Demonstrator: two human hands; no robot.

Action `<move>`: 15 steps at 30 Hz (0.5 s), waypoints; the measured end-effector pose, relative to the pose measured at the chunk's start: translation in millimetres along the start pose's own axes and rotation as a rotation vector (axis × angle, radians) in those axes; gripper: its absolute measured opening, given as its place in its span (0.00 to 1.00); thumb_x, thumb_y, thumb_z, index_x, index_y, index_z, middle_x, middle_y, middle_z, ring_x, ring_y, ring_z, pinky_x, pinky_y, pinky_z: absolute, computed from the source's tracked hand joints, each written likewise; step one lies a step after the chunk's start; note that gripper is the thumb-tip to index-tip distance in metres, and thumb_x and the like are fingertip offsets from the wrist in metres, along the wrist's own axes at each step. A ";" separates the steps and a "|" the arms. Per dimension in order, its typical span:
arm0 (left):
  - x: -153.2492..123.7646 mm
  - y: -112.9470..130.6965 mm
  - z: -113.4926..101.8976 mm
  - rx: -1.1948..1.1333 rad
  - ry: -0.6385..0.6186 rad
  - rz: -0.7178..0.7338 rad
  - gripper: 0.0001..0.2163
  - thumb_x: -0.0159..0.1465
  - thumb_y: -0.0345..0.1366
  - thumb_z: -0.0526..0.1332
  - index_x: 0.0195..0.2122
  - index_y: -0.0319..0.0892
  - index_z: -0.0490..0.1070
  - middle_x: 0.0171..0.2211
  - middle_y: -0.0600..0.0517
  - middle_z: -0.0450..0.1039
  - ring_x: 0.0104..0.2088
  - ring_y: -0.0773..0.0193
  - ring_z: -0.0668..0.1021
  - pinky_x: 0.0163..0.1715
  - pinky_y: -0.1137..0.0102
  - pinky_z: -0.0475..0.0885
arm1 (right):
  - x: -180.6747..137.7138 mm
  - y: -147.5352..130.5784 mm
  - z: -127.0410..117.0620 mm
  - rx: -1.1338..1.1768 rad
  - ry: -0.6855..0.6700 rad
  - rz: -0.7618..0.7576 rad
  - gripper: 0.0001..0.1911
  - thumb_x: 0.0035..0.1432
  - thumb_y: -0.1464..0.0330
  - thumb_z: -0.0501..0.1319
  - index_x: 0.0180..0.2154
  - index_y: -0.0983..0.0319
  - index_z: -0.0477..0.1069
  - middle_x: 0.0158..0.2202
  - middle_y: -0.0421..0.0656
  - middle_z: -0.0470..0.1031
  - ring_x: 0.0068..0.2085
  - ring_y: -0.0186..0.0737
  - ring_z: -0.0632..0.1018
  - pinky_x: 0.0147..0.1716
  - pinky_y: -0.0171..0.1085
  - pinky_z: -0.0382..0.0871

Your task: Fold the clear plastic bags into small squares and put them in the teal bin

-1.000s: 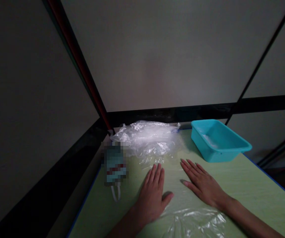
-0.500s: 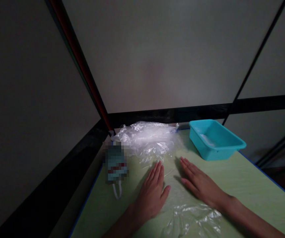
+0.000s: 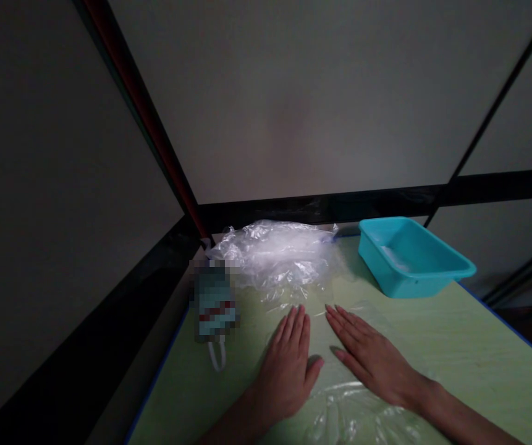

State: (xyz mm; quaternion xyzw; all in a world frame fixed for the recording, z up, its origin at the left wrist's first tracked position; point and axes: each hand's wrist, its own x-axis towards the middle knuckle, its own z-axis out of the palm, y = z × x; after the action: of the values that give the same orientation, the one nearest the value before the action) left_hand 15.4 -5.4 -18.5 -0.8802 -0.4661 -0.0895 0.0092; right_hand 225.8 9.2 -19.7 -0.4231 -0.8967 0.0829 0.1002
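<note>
On my feed both hands lie palm down on a clear plastic sheet spread over the near middle of the green tabletop. The left hand is pressed flat, fingers straight and pointing at the far edge, thumb out to the side, with nothing in its grasp. The right hand is just beside it, equally flat and open, fingers angled toward the far left corner, resting on the sheet without closing on it. A heap of crumpled clear plastic sits at the far left corner. By the left edge lies a small teal packet with a white loop. Its print is blurred out, so I can read nothing. A teal tub stands toward the far right corner.
</note>
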 end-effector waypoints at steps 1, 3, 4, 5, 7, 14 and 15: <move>0.0 0.2 -0.4 0.002 -0.004 0.000 0.28 0.64 0.45 0.47 0.61 0.32 0.46 0.62 0.41 0.41 0.62 0.53 0.46 0.59 0.60 0.49 | -2.6 7.4 -0.2 -0.014 0.014 0.014 0.28 0.64 0.60 0.44 0.61 0.64 0.42 0.63 0.45 0.44 0.62 0.43 0.48 0.58 0.46 0.49; 0.2 0.4 -0.6 0.003 -0.015 0.000 0.28 0.65 0.45 0.47 0.61 0.32 0.45 0.62 0.41 0.41 0.62 0.53 0.46 0.59 0.60 0.49 | -7.9 21.7 0.0 -0.027 0.050 0.036 0.28 0.64 0.60 0.44 0.62 0.62 0.41 0.63 0.44 0.45 0.62 0.43 0.50 0.58 0.47 0.50; 0.3 0.5 -0.6 0.004 -0.020 -0.001 0.28 0.65 0.45 0.46 0.61 0.32 0.44 0.62 0.41 0.40 0.62 0.53 0.45 0.59 0.60 0.49 | -10.4 28.2 0.3 -0.033 0.070 0.048 0.29 0.63 0.60 0.45 0.62 0.61 0.40 0.63 0.44 0.45 0.62 0.43 0.50 0.58 0.47 0.51; 0.3 0.6 -0.6 0.004 -0.025 -0.001 0.28 0.65 0.46 0.45 0.61 0.32 0.44 0.63 0.41 0.40 0.62 0.53 0.45 0.59 0.61 0.49 | -12.5 33.8 0.8 -0.041 0.083 0.059 0.29 0.63 0.60 0.45 0.62 0.61 0.39 0.63 0.44 0.45 0.61 0.43 0.51 0.57 0.47 0.52; 0.4 0.6 -1.0 0.004 -0.030 -0.001 0.28 0.65 0.46 0.43 0.61 0.32 0.44 0.63 0.41 0.40 0.62 0.53 0.45 0.59 0.61 0.49 | -15.5 41.7 2.1 -0.063 0.101 0.075 0.30 0.63 0.60 0.45 0.62 0.61 0.38 0.63 0.45 0.45 0.61 0.43 0.52 0.57 0.48 0.53; 3.4 -3.4 -4.8 0.008 -0.048 0.020 0.29 0.65 0.47 0.44 0.61 0.31 0.45 0.62 0.41 0.41 0.62 0.54 0.46 0.59 0.61 0.49 | -15.6 42.3 7.1 -0.170 0.153 0.093 0.31 0.63 0.59 0.45 0.62 0.62 0.37 0.63 0.47 0.46 0.61 0.44 0.52 0.56 0.48 0.54; 4.3 -5.3 -4.8 0.010 -0.051 0.023 0.29 0.65 0.47 0.44 0.61 0.31 0.45 0.62 0.41 0.41 0.62 0.54 0.46 0.59 0.61 0.49 | -15.1 41.1 7.5 -0.182 0.156 0.099 0.30 0.63 0.59 0.45 0.62 0.63 0.37 0.62 0.48 0.46 0.61 0.44 0.52 0.56 0.48 0.54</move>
State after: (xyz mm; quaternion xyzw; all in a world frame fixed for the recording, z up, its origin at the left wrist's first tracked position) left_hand 12.7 0.6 -13.4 -0.8875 -0.4562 -0.0648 0.0027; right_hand 263.8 22.9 -38.1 -0.4795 -0.8679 -0.0269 0.1265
